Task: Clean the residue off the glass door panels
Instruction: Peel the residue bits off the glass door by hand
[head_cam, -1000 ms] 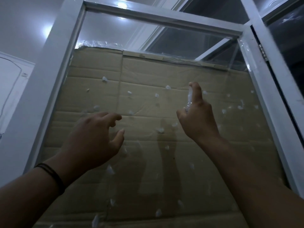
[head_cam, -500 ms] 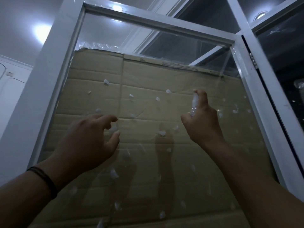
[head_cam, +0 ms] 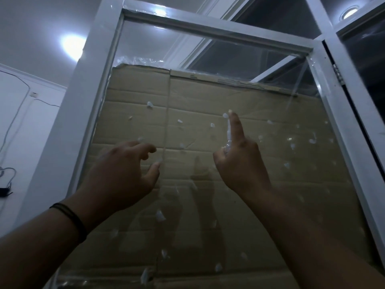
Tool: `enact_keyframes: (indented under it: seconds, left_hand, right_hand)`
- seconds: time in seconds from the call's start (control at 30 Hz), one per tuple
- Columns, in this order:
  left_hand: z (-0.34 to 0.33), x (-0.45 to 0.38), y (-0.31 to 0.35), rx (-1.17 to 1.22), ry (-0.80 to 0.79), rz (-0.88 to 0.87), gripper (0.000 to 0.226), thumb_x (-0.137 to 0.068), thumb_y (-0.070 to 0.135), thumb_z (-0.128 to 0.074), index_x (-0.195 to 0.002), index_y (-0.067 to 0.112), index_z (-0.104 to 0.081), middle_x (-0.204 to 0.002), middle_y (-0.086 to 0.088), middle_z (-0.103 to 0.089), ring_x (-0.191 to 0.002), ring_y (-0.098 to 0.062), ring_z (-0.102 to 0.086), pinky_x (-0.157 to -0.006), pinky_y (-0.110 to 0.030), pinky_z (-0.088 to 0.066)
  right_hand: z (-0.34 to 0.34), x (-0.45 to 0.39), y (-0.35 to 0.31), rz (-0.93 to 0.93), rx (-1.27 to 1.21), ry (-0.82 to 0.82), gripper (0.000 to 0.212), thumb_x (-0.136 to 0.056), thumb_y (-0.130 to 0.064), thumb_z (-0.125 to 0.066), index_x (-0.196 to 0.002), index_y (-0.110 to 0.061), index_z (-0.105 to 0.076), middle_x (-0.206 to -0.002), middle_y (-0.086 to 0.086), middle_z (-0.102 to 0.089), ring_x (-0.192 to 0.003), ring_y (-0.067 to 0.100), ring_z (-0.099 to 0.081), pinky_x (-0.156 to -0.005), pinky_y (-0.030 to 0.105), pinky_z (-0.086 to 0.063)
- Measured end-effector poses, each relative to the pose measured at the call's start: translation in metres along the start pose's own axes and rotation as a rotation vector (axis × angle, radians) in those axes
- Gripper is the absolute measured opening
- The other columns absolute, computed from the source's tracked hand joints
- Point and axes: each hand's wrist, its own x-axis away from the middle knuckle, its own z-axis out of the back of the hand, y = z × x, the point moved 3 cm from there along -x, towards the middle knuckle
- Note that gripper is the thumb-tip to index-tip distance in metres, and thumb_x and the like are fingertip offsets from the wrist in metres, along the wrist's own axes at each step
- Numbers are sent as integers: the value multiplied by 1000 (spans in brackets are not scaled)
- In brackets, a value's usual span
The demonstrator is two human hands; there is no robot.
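Right grip [head_cam: 239,161] pinches film strip [head_cam: 228,132] — against glass panel [head_cam: 250,59].

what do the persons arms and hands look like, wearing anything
Both forearms are bare, with no sleeves in view. The left hand has a thin dark band around its wrist. The right hand shows no band, watch or glove. No rings are visible on either.

The right hand [head_cam: 241,161] now has its index finger raised straight against the glass door panel [head_cam: 208,59], its tip beside a white residue speck [head_cam: 225,115]; earlier that finger was bent lower. A crumpled clear scrap [head_cam: 228,140] stays in its grip. The left hand [head_cam: 123,174] opens its curled fingers slightly wider.
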Motion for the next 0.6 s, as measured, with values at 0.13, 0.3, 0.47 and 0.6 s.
enact_keyframes:
  seconds: [0.13, 0.3, 0.47, 0.6]
  left_hand:
    - [7, 0, -8, -18, 2, 22, 36, -83, 36, -65, -114, 18, -63, -93, 1, -66, -79, -16, -57, -70, -35, -50]
    - [15, 2, -15, -51, -6, 21, 38, -84, 40, -63, -117, 20, -62, -94, 3, -65, -80, -14, -56, -72, -34, -48]
    - [24, 4, -19, -58, -3, 24, 37, -84, 39, -64, -115, 18, -63, -93, 2, -66, -79, -13, -56, -75, -37, -50]
    - [33, 3, -18, -57, 2, 23, 36, -85, 37, -64, -113, 16, -65, -94, 0, -67, -79, -14, -56, -77, -39, -51]
  right_hand:
    - [-12, -1, -12, 3, 9, -26, 81, -82, -11, -49, -148, -33, -7, -85, 11, -53, -62, 17, -47, -49, 23, -29]
    - [-23, -3, -27, 10, -28, -31, 77, -84, -9, -47, -148, -28, -10, -105, 19, -56, -75, 25, -52, -63, 28, -37]
    - [-28, -1, -36, 15, -57, -33, 78, -84, -13, -52, -149, -27, -9, -96, 16, -53, -66, 20, -47, -56, 25, -29]
    - [-28, -3, -42, 3, -86, -13, 72, -83, -12, -52, -145, -26, -19, -92, 12, -51, -63, 18, -44, -54, 25, -30]
